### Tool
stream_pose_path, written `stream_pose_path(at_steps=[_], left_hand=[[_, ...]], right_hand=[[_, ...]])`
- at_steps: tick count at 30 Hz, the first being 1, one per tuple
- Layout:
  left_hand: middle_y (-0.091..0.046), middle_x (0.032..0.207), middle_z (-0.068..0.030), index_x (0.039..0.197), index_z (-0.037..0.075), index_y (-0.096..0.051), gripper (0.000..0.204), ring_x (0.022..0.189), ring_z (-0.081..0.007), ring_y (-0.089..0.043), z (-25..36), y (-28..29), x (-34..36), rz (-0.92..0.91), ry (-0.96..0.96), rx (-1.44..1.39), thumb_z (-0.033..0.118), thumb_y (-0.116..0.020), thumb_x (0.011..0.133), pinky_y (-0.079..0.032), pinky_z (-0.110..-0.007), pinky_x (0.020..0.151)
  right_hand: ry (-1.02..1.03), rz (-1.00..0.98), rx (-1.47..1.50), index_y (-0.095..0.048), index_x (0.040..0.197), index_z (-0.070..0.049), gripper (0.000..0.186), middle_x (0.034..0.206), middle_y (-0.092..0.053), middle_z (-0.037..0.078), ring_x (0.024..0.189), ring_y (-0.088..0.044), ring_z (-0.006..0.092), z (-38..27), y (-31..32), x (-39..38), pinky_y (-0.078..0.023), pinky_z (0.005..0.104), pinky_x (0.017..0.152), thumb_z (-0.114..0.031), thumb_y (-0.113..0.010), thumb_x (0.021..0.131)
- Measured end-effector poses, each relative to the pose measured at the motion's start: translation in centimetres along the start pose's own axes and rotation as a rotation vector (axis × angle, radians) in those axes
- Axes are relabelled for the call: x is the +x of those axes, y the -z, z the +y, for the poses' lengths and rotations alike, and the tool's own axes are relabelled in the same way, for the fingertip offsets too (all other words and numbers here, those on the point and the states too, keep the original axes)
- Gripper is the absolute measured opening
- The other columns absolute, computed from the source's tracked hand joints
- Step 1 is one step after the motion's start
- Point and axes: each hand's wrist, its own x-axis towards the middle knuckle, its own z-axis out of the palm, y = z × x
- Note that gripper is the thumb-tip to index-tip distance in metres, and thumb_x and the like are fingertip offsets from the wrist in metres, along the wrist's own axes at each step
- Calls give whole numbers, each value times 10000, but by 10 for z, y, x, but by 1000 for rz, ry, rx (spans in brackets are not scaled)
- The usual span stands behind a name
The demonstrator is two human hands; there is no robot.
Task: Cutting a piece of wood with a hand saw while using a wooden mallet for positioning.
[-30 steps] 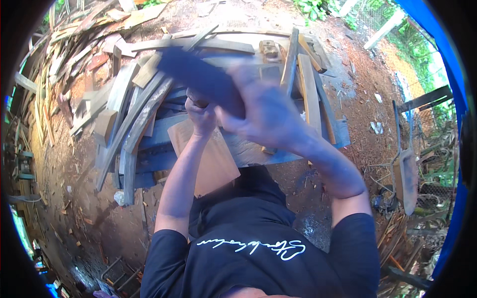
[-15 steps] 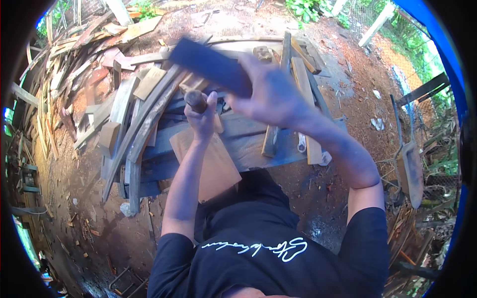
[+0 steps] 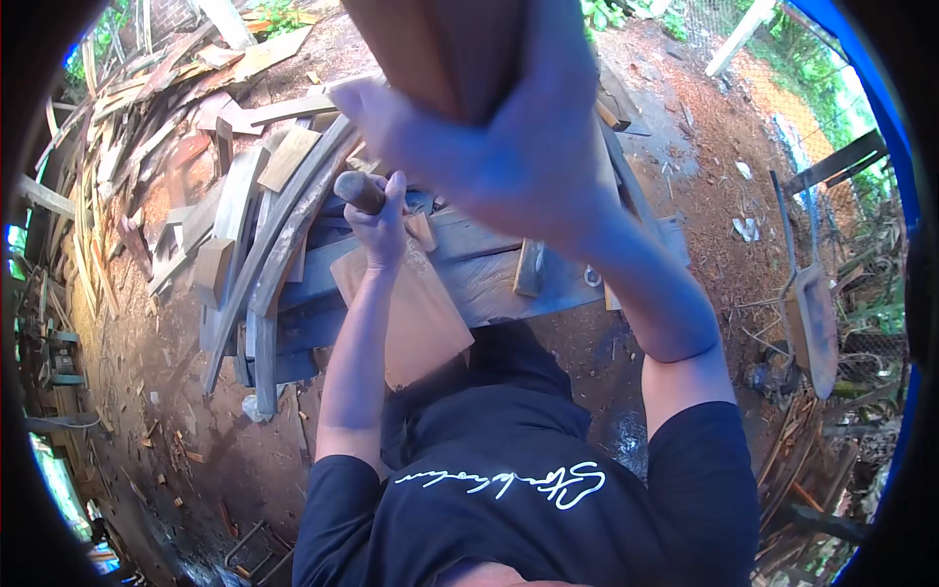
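My left hand (image 3: pixel 380 230) is closed around a round, dark wooden tool handle (image 3: pixel 360 192), held upright above a board. The tool's lower end is hidden below the fist. Under that hand, a flat light-brown board (image 3: pixel 416 313) slants toward my lap. My right hand (image 3: pixel 518 161) is raised close to the camera, to the right of and above the left. It grips a thick brown wooden block (image 3: pixel 440 49), which is blurred and cut off by the upper edge. The block is apart from the tool handle.
A low, dark plank bench (image 3: pixel 479 264) lies in front of me, with several wood pieces on it. Long timbers (image 3: pixel 293 210) lean at its left. A heap of scrap wood (image 3: pixel 127 127) fills the far left. A long-handled shovel-like tool (image 3: pixel 812 323) stands at right.
My right hand has lifted the wooden block up and closer to the camera. The left hand and tool handle have shifted slightly left; the board has barely moved.
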Motion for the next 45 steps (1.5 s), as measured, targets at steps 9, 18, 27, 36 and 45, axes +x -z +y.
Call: stream_pose_path(at_steps=[9, 18, 27, 36, 45], left_hand=[[-542, 646, 36, 783, 65, -563, 160, 530, -46, -509, 4, -18, -1, -78, -34, 7, 80, -701, 863, -406, -209, 495], [-548, 676, 30, 795, 74, -558, 174, 572, -44, -521, 13, -1, -13, -33, 10, 47, 78, -715, 868, -423, -202, 537], [-533, 651, -10, 793, 86, -503, 197, 548, -89, -514, 42, 6, -6, -31, 9, -187, 59, -669, 896, -434, -239, 531], [-476, 635, -3, 808, 89, -486, 202, 548, -102, -456, 32, 6, 5, -100, -85, -126, 113, -626, 951, -392, -260, 559], [-480, 622, 1, 792, 94, -500, 213, 554, -104, -472, 10, 7, 8, -29, -77, -110, 124, -645, 945, -405, -263, 559]], right_hand=[[-83, -287, -230, -652, 992, -12, 406, 816, -691, 108, 688, -683, 197, 10, 16, 17, -539, 323, 628, -306, -775, 741], [-505, -529, -243, -533, 1139, 6, 536, 981, -662, 243, 949, -671, 352, 57, 26, -90, -519, 392, 820, -262, -768, 739], [-944, -785, -408, -467, 1046, -2, 544, 856, -666, 278, 852, -673, 447, 63, 13, -263, -545, 512, 773, -339, -756, 732], [-959, -845, -443, -443, 1030, -17, 543, 845, -667, 263, 829, -663, 467, 60, 11, -282, -531, 547, 762, -366, -752, 751], [-995, -843, -425, -416, 1061, -21, 554, 858, -662, 269, 842, -652, 478, 62, 7, -290, -524, 549, 770, -357, -740, 764]])
